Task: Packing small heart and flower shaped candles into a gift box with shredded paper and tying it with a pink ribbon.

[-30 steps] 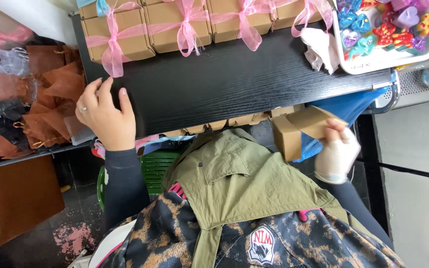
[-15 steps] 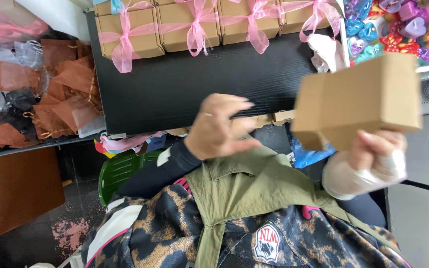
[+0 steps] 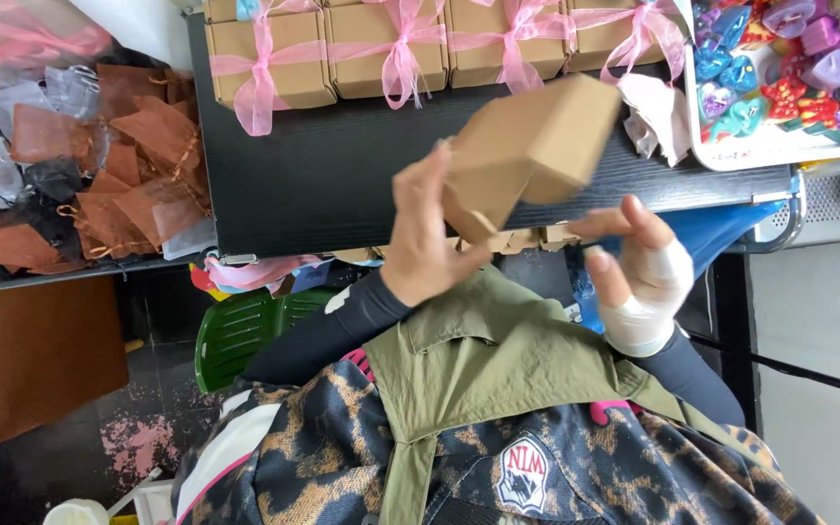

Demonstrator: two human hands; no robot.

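My left hand (image 3: 425,238), in a dark sleeve, grips a plain brown cardboard box (image 3: 537,146) by its lower corner and holds it tilted in the air above the black table (image 3: 323,185). My right hand (image 3: 634,267), wrapped in white bandage at the palm and wrist, hovers just below and right of the box with its fingers spread, holding nothing. Along the table's far edge stands a row of brown boxes tied with pink ribbon bows (image 3: 391,44).
A white tray of colourful heart and star shapes (image 3: 780,78) sits at the right end. A tray of brown and grey mesh pouches (image 3: 89,175) lies to the left. More flat cardboard pieces (image 3: 527,238) show under the table edge. A green stool (image 3: 245,331) is below.
The box came up from below the table in my right hand and passed to my left hand. My right hand let go and opened. The left hand left the table edge.
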